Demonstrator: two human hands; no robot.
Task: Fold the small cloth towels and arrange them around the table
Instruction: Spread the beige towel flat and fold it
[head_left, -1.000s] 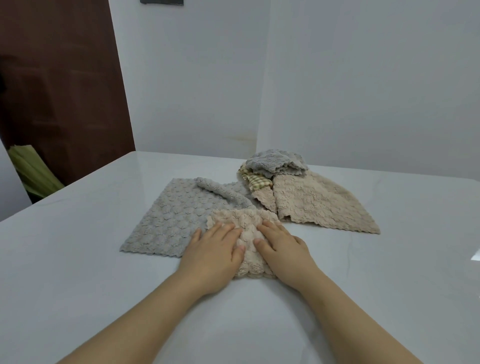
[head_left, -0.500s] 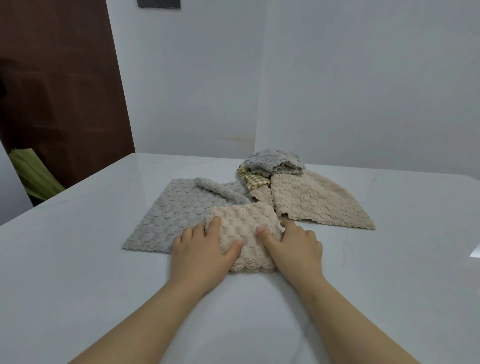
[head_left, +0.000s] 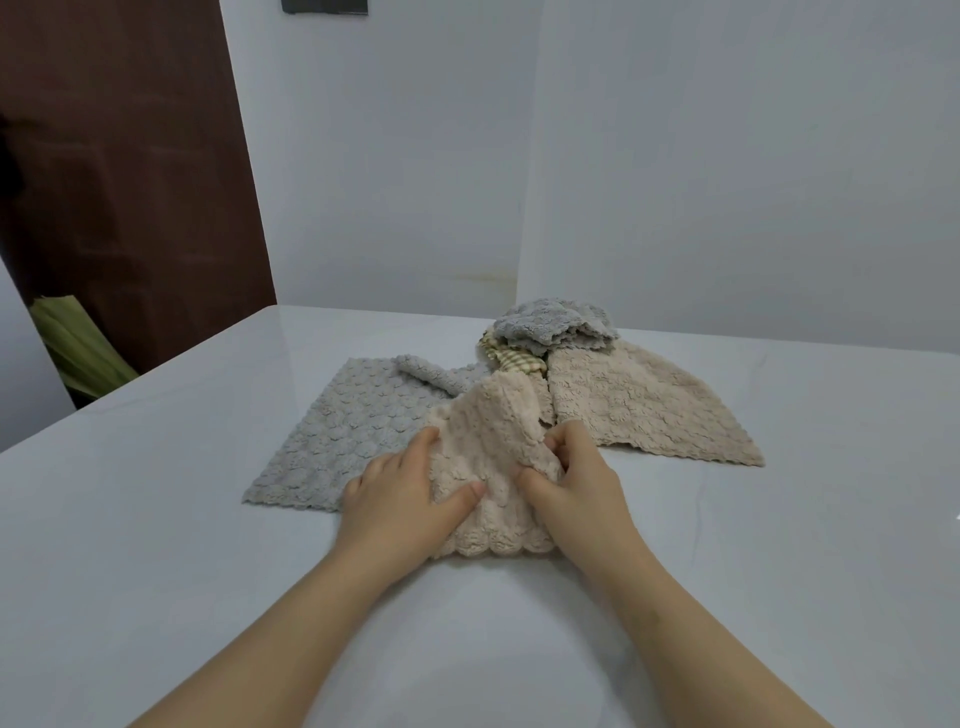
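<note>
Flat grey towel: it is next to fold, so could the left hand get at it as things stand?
Probably yes. The flat grey towel lies right beside the left hand, its near part uncovered; but that hand grips the small beige towel, which overlaps the grey one's right edge.

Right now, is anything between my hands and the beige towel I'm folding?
Nothing visible. Your left hand and right hand both grip the folded beige towel directly. It lies partly over the flat grey towel.
</note>
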